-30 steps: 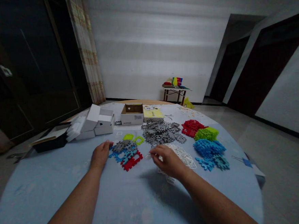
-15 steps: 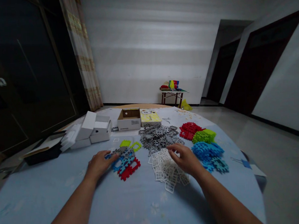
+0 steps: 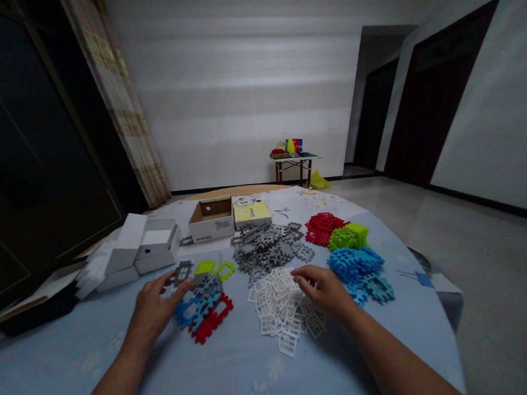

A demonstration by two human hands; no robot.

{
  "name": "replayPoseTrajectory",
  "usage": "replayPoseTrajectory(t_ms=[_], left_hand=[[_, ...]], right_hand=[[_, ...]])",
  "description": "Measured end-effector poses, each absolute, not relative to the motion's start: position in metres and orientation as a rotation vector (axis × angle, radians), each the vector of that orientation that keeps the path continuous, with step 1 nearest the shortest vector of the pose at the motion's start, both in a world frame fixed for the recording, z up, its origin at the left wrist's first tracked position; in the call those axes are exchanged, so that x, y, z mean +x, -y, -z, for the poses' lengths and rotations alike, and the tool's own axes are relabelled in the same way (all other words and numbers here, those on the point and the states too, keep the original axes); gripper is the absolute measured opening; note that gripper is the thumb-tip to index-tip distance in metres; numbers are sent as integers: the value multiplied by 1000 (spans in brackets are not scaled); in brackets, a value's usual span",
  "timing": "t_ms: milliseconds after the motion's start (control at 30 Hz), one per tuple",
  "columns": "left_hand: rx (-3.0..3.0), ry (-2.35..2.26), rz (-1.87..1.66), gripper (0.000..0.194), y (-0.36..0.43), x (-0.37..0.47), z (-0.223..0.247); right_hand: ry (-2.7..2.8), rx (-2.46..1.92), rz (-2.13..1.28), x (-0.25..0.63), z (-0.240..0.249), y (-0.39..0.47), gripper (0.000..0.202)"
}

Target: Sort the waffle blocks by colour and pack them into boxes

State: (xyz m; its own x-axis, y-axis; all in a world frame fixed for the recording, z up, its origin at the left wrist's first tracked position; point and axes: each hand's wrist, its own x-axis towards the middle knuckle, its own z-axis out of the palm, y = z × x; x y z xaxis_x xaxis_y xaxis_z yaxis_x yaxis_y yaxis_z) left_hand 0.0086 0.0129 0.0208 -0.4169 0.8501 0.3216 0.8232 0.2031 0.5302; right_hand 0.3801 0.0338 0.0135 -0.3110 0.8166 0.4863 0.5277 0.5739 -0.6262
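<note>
My left hand (image 3: 151,307) is at the left of the table, its thumb and fingers closed around a grey interlocking building piece (image 3: 184,271) with a window-like opening. Just beyond the hand lies a small group of pieces: a grey piece (image 3: 206,284), a blue piece (image 3: 188,311), a red piece (image 3: 211,321) and green frames (image 3: 225,270). My right hand (image 3: 326,289) is over the right side of a heap of white window lattices (image 3: 275,302), fingers loosely bent and apart, with nothing visible in them. Its fingertips are near the lattices; whether they touch is unclear.
A large grey pile (image 3: 267,245) lies beyond the white heap. Red pieces (image 3: 324,226), green pieces (image 3: 350,236) and blue pieces (image 3: 353,263) are heaped at right. Behind stand an open box (image 3: 211,228), a yellow box (image 3: 252,211) and white boxes (image 3: 159,259).
My left hand has drawn slightly away from the small group, with a grey piece now visible in its fingers. My right hand stays over the white heap. The view has shifted right.
</note>
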Motion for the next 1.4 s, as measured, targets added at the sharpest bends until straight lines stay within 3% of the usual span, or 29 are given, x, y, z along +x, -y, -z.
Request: replayPoseTrajectory(t_ms=[300, 567, 633, 767, 1000, 1133, 1400], left_hand=[[1732, -1980, -873, 69, -48, 89, -47], [1720, -1898, -1012, 70, -119, 139, -44], [1728, -1943, -1018, 64, -122, 129, -38], [1731, -2163, -955, 36, -114, 79, -30], [1764, -2463, -667, 37, -110, -7, -13], [1848, -2462, -492, 43, -116, -21, -2], [2058, -2447, -307, 30, -100, -26, -7]], right_hand=[[1942, -992, -488, 379, -18, -33, 22], [1927, -1000, -489, 384, -16, -36, 22], [1921, -1004, -486, 385, -16, -36, 22], [1926, -1001, -506, 384, -17, -36, 22], [1954, -1001, -489, 383, -15, -36, 22], [1963, -1002, -477, 383, -15, -36, 22], [1988, -1006, -500, 381, -16, -35, 22]])
